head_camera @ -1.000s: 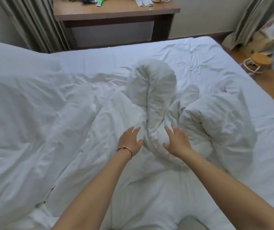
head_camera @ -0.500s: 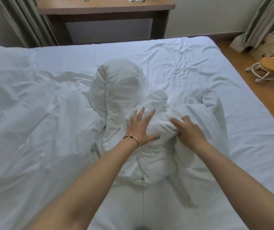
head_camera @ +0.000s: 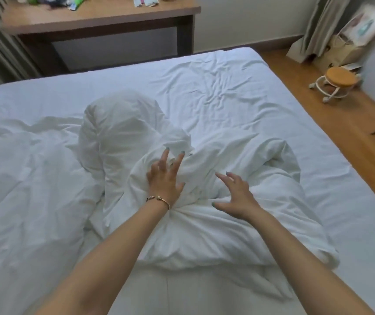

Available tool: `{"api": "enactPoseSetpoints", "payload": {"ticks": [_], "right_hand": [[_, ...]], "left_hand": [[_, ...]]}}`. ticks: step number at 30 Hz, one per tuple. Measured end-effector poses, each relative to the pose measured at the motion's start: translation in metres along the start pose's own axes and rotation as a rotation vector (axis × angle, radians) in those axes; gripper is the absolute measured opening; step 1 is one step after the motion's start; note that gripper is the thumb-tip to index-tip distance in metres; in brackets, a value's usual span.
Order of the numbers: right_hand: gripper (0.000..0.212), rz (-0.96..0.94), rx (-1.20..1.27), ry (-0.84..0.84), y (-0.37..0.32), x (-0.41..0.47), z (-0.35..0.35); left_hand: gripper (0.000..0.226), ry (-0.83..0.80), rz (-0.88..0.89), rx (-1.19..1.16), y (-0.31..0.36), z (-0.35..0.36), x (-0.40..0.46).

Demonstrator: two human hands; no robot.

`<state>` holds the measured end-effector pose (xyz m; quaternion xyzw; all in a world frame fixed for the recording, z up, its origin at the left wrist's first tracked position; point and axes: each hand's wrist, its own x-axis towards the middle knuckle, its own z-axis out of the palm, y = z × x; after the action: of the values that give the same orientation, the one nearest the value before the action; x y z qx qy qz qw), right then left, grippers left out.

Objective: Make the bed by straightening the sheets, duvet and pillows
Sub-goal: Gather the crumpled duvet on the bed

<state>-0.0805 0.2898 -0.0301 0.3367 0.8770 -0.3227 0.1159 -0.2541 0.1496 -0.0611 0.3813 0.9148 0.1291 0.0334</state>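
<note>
One camera sits on the person's head (there is just this one view). It looks forward and down, close over the bed, toward the desk.

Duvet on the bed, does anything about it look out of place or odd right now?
Yes. The duvet is bunched in a twisted heap in the middle of the bed instead of lying flat, with one part standing up in a hump. The sheet beyond it lies bare and creased. Both hands, left and right, are open over the heap.

White cloth duvet, matt, creased, bunched mid-frame. White cloth sheet, matt, wrinkled. Brown wooden desk, upper left, smooth. Gold metal bracelet, glossy.
</note>
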Motion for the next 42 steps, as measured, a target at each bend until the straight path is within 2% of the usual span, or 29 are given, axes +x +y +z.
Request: {"api": "enactPoseSetpoints", "payload": {"ticks": [1,2,4,7,9,10,12,14,15,17,19,20,23,25,28,32,35,37,38,40,42], "right_hand": [[0.092,-0.049,-0.062,0.061,-0.016,0.017,0.006],[0.097,-0.109,-0.144,0.099,-0.034,0.034,0.009],[0.105,-0.224,-0.242,0.091,-0.072,0.068,0.012],[0.109,-0.322,-0.309,-0.110,-0.117,0.108,0.022],[0.093,-0.330,-0.513,-0.235,-0.130,0.122,0.036],[0.085,-0.306,-0.640,-0.266,-0.133,0.124,0.043],[0.085,-0.203,-0.777,-0.239,-0.127,0.120,0.050],[0.084,-0.200,-0.781,-0.098,-0.137,0.115,0.059],[0.082,-0.223,-0.714,-0.001,-0.140,0.111,0.060],[0.083,-0.305,-0.411,0.136,-0.168,0.112,0.072],[0.099,-0.298,-0.003,0.108,-0.207,0.118,0.086],[0.108,-0.297,0.066,0.078,-0.226,0.124,0.096],[0.118,-0.236,-0.047,0.029,-0.268,0.154,0.123],[0.111,-0.194,-0.106,-0.046,-0.275,0.176,0.140],[0.087,-0.217,-0.224,-0.090,-0.267,0.187,0.169],[0.078,-0.217,-0.384,-0.022,-0.227,0.152,0.171],[0.074,-0.051,-0.481,0.107,-0.180,0.123,0.128],[0.065,0.127,-0.589,0.157,-0.181,0.096,0.123],[0.068,0.152,-0.642,0.162,-0.191,0.078,0.133],[0.090,-0.007,-0.670,0.135,-0.226,0.037,0.172],[0.114,-0.239,-0.695,0.064,-0.260,0.002,0.216]], "left_hand": [[0.101,0.063,-0.073,-0.004,-0.008,0.000,0.004],[0.097,0.050,-0.182,-0.012,-0.017,-0.003,0.008],[0.080,-0.171,-0.352,-0.149,-0.036,-0.008,0.015],[0.041,-0.651,-0.258,-0.689,-0.060,-0.024,0.012],[0.028,-0.799,-0.192,-0.817,-0.075,-0.032,0.004],[0.029,-0.768,-0.202,-0.838,-0.088,-0.033,0.000],[0.040,-0.530,-0.283,-0.694,-0.114,-0.028,-0.002],[0.062,-0.275,-0.438,-0.281,-0.159,-0.027,-0.011],[0.070,-0.231,-0.529,-0.093,-0.175,-0.030,-0.016],[0.094,-0.271,-0.754,0.039,-0.222,-0.031,-0.034],[0.110,-0.391,-0.818,0.107,-0.256,-0.026,-0.052],[0.111,-0.434,-0.803,0.132,-0.268,-0.021,-0.058],[0.082,-0.377,-0.752,-0.036,-0.283,-0.010,-0.074],[0.069,-0.270,-0.683,-0.119,-0.286,-0.005,-0.086],[0.068,-0.069,-0.629,-0.248,-0.291,0.001,-0.120],[0.066,-0.008,-0.599,-0.424,-0.331,-0.007,-0.190],[0.066,-0.096,-0.695,-0.443,-0.369,-0.021,-0.245],[0.069,-0.256,-0.623,-0.416,-0.374,-0.029,-0.255],[0.067,-0.330,-0.542,-0.439,-0.365,-0.034,-0.252],[0.060,-0.382,-0.376,-0.564,-0.346,-0.041,-0.246],[0.054,-0.353,-0.327,-0.766,-0.337,-0.054,-0.245]]}}
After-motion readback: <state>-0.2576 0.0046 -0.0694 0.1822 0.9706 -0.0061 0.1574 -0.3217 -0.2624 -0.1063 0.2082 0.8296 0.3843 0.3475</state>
